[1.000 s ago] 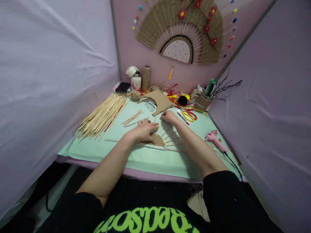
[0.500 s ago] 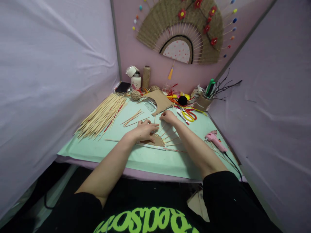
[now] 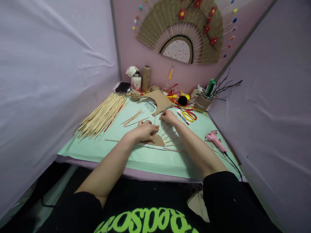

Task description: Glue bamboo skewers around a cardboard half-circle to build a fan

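Observation:
A brown cardboard half-circle (image 3: 159, 141) lies on the table with its straight edge towards me. Thin wooden sticks (image 3: 171, 140) fan out from its curved edge. My left hand (image 3: 145, 130) rests over its left part with fingers and thumb spread, touching the cardboard and covering the stick ends there. Just beyond the curve, my right hand (image 3: 168, 117) is closed in a pinch at the far end of one slanting wooden stick (image 3: 162, 125). Another stick (image 3: 155, 119) points away from me between the hands.
A large pile of sticks (image 3: 103, 116) lies left, with a few loose ones (image 3: 132, 118) nearer. Behind are cut cardboard (image 3: 161, 98), twine (image 3: 135, 94) and a bottle (image 3: 136, 81). Scissors (image 3: 189, 115) and a pink glue gun (image 3: 215, 141) lie right. A decorated fan (image 3: 150, 32) hangs behind.

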`<state>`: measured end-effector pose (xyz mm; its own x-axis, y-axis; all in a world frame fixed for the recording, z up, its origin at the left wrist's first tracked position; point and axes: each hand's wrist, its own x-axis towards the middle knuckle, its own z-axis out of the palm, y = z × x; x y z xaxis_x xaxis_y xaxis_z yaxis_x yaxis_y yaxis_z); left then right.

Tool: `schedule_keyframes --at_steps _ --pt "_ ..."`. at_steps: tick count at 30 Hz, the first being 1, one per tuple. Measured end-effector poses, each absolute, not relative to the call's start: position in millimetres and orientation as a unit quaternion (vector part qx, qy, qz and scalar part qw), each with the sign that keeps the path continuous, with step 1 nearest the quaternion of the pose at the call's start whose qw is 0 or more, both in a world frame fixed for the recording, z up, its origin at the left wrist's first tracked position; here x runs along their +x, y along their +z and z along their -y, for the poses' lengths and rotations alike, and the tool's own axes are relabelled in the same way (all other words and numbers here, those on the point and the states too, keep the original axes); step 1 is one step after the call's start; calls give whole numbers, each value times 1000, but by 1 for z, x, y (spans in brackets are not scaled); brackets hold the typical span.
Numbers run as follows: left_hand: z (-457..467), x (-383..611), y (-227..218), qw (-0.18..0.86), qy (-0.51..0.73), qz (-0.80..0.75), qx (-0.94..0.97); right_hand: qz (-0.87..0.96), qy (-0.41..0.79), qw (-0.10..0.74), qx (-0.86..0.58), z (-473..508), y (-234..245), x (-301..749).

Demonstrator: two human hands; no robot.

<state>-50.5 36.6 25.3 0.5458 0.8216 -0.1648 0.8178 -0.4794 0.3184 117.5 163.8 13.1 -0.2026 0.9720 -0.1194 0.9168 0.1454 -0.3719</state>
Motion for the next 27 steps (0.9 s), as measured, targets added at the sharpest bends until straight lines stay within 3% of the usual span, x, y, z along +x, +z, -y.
schedule_keyframes --at_steps 27 --pt "-40 -48 25 193 -4 -481 855 757 195 98 -615 -169 5 121"
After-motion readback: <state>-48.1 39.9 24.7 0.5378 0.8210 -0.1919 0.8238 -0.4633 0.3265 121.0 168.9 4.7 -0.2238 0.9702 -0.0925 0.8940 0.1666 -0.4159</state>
